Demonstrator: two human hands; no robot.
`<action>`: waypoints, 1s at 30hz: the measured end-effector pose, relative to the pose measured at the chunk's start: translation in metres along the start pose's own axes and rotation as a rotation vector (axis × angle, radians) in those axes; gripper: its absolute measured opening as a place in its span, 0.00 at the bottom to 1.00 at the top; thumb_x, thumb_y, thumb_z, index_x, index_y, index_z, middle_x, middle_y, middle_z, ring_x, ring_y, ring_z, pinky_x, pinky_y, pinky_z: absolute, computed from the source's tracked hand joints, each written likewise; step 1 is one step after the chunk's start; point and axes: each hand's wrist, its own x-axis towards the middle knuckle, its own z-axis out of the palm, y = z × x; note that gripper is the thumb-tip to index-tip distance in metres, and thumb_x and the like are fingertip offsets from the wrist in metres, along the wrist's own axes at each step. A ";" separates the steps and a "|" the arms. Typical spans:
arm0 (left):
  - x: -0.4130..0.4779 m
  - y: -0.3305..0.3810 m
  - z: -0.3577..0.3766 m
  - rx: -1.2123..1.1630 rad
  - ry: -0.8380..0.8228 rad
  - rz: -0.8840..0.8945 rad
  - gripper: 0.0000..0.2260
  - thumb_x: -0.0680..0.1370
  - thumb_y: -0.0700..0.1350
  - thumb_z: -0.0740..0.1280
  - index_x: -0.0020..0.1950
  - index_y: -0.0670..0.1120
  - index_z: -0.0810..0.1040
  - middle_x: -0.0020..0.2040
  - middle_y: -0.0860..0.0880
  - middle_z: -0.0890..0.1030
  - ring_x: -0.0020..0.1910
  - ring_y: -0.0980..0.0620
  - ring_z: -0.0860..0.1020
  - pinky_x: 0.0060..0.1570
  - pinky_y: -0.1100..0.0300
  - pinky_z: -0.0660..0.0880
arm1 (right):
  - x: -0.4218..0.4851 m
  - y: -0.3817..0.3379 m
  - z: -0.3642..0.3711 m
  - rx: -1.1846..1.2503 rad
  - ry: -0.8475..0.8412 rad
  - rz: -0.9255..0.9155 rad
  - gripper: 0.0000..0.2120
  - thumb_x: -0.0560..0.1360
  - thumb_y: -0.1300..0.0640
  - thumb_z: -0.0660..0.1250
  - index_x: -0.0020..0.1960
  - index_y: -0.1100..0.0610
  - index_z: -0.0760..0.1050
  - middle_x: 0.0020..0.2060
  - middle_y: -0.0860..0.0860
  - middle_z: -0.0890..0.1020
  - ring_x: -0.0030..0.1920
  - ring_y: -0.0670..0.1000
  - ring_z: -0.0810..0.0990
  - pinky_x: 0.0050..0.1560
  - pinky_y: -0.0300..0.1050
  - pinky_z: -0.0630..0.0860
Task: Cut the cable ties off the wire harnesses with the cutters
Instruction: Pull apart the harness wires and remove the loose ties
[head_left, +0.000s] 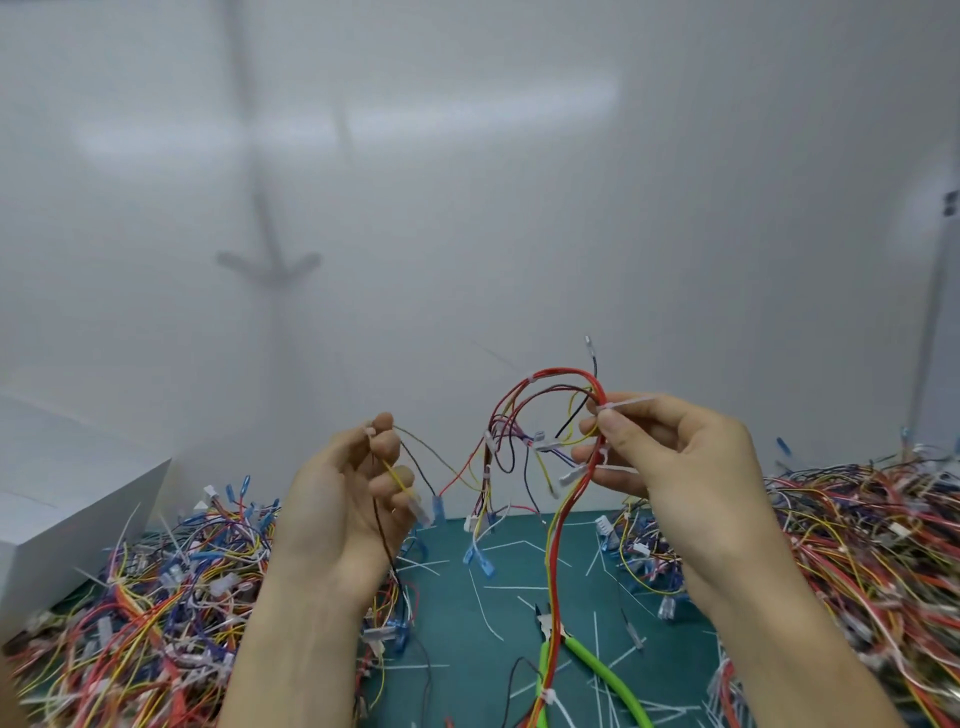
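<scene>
Harness (558, 519): held up in the air between both hands, above the mat (457, 582). Its red and yellow wires arch in a loop at the top, and the tail hangs down to the mat.

Tie (631, 400): white, on the loop's right side, tail pointing right.

Right hand (691, 467): thumb and fingers pinch the harness at the tie.

Left hand (337, 499): fingers curled, pinching the loose yellow and brown wire ends.

Cutters (587, 656): green handles, lying on the mat below the harness, untouched; the hanging wires cross over them.

Scraps (485, 613): white tie offcuts scattered over the mat.

Left pile (156, 597) and right pile (857, 545): tangled harnesses on either side.

Box (67, 519): white, far left.
</scene>
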 end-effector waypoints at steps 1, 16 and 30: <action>0.000 0.000 0.000 0.113 0.012 0.029 0.08 0.81 0.43 0.57 0.46 0.47 0.76 0.29 0.55 0.72 0.19 0.59 0.63 0.19 0.68 0.64 | 0.000 0.000 0.000 0.012 0.005 0.005 0.06 0.79 0.65 0.65 0.48 0.59 0.81 0.38 0.51 0.87 0.37 0.49 0.86 0.33 0.36 0.80; -0.007 -0.025 0.017 1.123 -0.003 0.222 0.11 0.81 0.48 0.63 0.45 0.45 0.81 0.34 0.53 0.84 0.29 0.58 0.78 0.33 0.65 0.75 | -0.003 -0.004 -0.001 0.192 0.034 0.110 0.07 0.76 0.63 0.68 0.53 0.63 0.81 0.40 0.54 0.87 0.40 0.51 0.87 0.32 0.37 0.80; -0.021 -0.011 0.027 1.122 0.068 0.658 0.18 0.74 0.31 0.59 0.40 0.52 0.81 0.40 0.58 0.84 0.45 0.61 0.81 0.47 0.63 0.76 | -0.001 -0.001 0.000 0.235 0.027 0.100 0.03 0.75 0.63 0.70 0.47 0.59 0.82 0.38 0.52 0.87 0.35 0.47 0.85 0.33 0.37 0.81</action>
